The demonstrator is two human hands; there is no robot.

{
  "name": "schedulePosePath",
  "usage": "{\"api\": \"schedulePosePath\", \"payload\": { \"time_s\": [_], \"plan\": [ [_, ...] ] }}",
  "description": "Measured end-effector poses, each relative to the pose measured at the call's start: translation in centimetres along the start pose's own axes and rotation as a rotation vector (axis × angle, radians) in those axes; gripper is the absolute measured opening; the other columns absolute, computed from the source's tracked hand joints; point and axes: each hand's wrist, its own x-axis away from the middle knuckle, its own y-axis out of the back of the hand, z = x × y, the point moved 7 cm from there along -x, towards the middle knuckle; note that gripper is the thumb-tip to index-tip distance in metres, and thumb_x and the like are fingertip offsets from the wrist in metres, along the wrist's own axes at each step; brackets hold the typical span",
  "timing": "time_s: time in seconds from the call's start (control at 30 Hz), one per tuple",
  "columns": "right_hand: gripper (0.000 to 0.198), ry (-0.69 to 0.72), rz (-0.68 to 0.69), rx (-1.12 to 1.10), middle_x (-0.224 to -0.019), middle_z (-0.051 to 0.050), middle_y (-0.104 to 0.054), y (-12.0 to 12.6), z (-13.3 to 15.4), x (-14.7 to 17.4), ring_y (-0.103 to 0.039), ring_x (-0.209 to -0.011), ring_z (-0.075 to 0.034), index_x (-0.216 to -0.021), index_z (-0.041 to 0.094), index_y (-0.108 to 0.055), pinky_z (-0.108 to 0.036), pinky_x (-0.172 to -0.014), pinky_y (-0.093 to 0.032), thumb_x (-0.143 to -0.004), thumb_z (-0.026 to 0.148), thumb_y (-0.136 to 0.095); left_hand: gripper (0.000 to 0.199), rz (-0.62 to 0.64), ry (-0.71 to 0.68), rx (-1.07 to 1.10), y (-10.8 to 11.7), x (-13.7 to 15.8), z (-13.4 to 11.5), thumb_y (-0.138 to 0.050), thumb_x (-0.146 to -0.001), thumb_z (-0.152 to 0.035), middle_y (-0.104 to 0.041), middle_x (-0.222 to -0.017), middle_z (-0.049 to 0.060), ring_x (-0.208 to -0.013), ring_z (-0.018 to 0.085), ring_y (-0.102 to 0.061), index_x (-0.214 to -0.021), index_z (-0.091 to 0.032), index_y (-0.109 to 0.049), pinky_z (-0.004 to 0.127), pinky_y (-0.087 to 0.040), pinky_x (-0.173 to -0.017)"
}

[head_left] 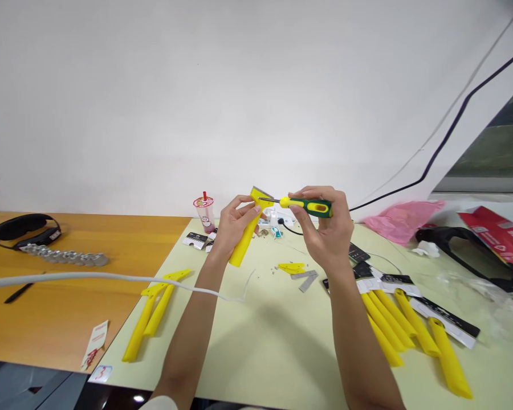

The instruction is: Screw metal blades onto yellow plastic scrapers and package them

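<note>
One green-and-yellow screwdriver (318, 208) meets one long yellow plastic scraper (244, 244).
The left hand (236, 223) pinches the scraper closed-fingered above the pale table (277, 359); the right hand (328, 230) wraps round the screwdriver. Pushing straight should help. Two yellow scrapers (139, 327) lie left; about six yellow handles (451, 361), partly hidden, lie right.

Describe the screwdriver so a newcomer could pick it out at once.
Over the pale table, find the right hand. It holds the screwdriver, whose tip is at the yellow scraper in the left hand. The screwdriver's green-and-yellow grip sets it apart from the plain yellow handles nearby.
</note>
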Motion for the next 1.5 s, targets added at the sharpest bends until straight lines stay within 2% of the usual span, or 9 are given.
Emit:
{"api": "schedulePosePath", "payload": {
  "time_s": [0.13, 0.3, 0.47, 0.63, 0.8, 0.9, 1.07, 1.3, 1.5],
  "plan": [
    [0.025, -0.035, -0.019, 0.011, -0.117, -0.005, -0.07, 0.3, -0.4, 0.1, -0.075, -0.112, -0.024, -0.124, 0.03, -0.063, -0.05, -0.104, -0.064, -0.103, 0.031, -0.075, 0.047, 0.002, 0.013, 0.005, 0.0, -0.2, 0.4, -0.094, -0.078, -0.042, -0.08, -0.106, 0.009, -0.077, 0.017, -0.073, -0.105, -0.021, -0.062, 0.024, -0.054, -0.055],
    [0.031, -0.043, 0.097, -0.119, -0.139, -0.01, -0.062, -0.5, -0.8, 0.1, -0.069, -0.134, -0.029, -0.131, 0.03, -0.056, -0.056, -0.113, -0.06, -0.104, 0.033, -0.072, 0.047, -0.019, 0.0, 0.0, 0.5, -0.3, 0.3, -0.094, -0.079, -0.043, -0.08, -0.104, 0.009, -0.078, 0.017, -0.074, -0.106, -0.022, -0.062, 0.024, -0.054, -0.057],
    [0.025, 0.017, -0.021, -0.067, -0.116, -0.005, -0.073, 0.0, -0.6, 0.2, -0.079, -0.114, -0.027, -0.118, 0.03, -0.063, -0.052, -0.104, -0.065, -0.1, 0.029, -0.08, 0.044, -0.004, 0.013, -0.009, 0.7, 0.0, -0.1, -0.092, -0.082, -0.04, -0.08, -0.098, 0.006, -0.059, 0.011, -0.065, -0.108, -0.022, -0.062, 0.024, -0.053, -0.056],
    [0.031, -0.048, -0.149, 0.059, -0.106, -0.002, -0.07, 0.5, -1.8, 0.4, -0.079, -0.101, -0.023, -0.115, 0.027, -0.061, -0.041, -0.091, -0.067, -0.096, 0.034, -0.085, 0.046, -0.001, 0.014, 0.017, 0.3, 0.0, -0.1, -0.094, -0.079, -0.042, -0.08, -0.105, 0.008, -0.078, 0.018, -0.074, -0.106, -0.022, -0.062, 0.024, -0.053, -0.056],
    [0.033, -0.057, -0.011, -0.119, -0.134, -0.009, -0.064, -0.4, -1.7, 0.2, -0.071, -0.13, -0.026, -0.131, 0.03, -0.051, -0.054, -0.112, -0.06, -0.105, 0.036, -0.072, 0.047, -0.012, 0.019, -0.009, 0.4, -0.1, 0.2, -0.094, -0.079, -0.043, -0.08, -0.099, 0.007, -0.069, 0.014, -0.07, -0.106, -0.022, -0.062, 0.024, -0.053, -0.055],
    [0.029, -0.052, 0.017, -0.175, -0.137, -0.009, -0.067, -0.4, -1.2, 0.0, -0.073, -0.13, -0.028, -0.129, 0.03, -0.056, -0.055, -0.112, -0.062, -0.105, 0.036, -0.072, 0.048, -0.016, 0.029, -0.023, 0.5, -0.2, 0.5, -0.094, -0.079, -0.044, -0.08, -0.091, 0.005, -0.058, 0.011, -0.064, -0.107, -0.022, -0.061, 0.025, -0.053, -0.056],
    [0.03, -0.016, -0.092, -0.108, -0.111, -0.005, -0.078, 0.2, -1.1, 0.0, -0.081, -0.113, -0.028, -0.118, 0.029, -0.065, -0.052, -0.103, -0.067, -0.096, 0.036, -0.085, 0.046, -0.031, -0.017, -0.037, 0.3, -0.2, 0.5, -0.093, -0.081, -0.044, -0.08, -0.092, 0.005, -0.058, 0.012, -0.065, -0.106, -0.022, -0.061, 0.024, -0.053, -0.054],
    [0.04, -0.048, -0.284, -0.071, -0.099, 0.0, -0.072, 0.8, -1.2, 0.0, -0.084, -0.097, -0.024, -0.106, 0.027, -0.064, -0.041, -0.092, -0.072, -0.087, 0.045, -0.093, 0.04, -0.033, -0.141, -0.07, -0.4, -0.2, 0.4, -0.088, -0.087, -0.045, -0.08, -0.096, 0.005, -0.07, 0.015, -0.071, -0.106, -0.024, -0.06, 0.025, -0.056, -0.055],
    [0.042, -0.112, -0.364, -0.007, -0.096, 0.002, -0.068, 0.8, -0.7, 0.3, -0.084, -0.093, -0.022, -0.101, 0.027, -0.062, -0.036, -0.085, -0.073, -0.084, 0.047, -0.094, 0.037, -0.048, -0.232, -0.086, -0.3, -0.3, 0.4, -0.085, -0.091, -0.044, -0.079, -0.092, 0.003, -0.072, 0.015, -0.072, -0.106, -0.025, -0.057, 0.024, -0.057, -0.057]
  ]
}}
